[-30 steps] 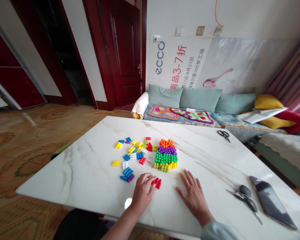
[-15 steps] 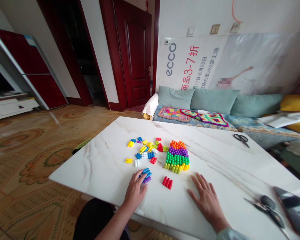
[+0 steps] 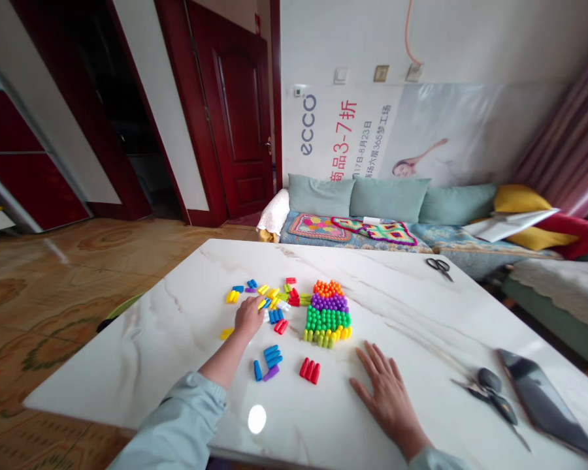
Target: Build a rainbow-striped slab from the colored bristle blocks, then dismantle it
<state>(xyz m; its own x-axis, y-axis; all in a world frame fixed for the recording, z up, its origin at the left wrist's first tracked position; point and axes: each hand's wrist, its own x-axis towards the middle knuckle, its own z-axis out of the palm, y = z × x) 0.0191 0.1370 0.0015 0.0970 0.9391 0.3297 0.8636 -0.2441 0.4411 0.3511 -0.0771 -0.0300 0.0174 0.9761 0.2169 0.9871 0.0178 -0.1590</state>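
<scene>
My left hand (image 3: 249,316) reaches over the left side of the scattered coloured pieces, its fingertips at some yellow and blue pieces (image 3: 264,303); whether it grips any is too small to tell. Flat on the white marble table (image 3: 166,326) lies my right hand (image 3: 383,391), fingers spread, holding nothing. Between the hands are three red pieces (image 3: 310,370) in a row and a small group of blue pieces (image 3: 273,356) with a purple piece (image 3: 271,373) beside it. Behind them stands a block of round-topped pieces (image 3: 328,319) in orange, purple, green and yellow bands.
Dark scissors (image 3: 494,395) and a black phone (image 3: 543,398) lie on the right of the table. Another pair of scissors (image 3: 439,266) is near the far right corner. Beyond the table is a sofa with green cushions (image 3: 390,198).
My left hand has left the blue and purple pieces and moved forward to the scattered ones. One blue piece now lies apart. The view has turned right; my right hand still rests flat.
</scene>
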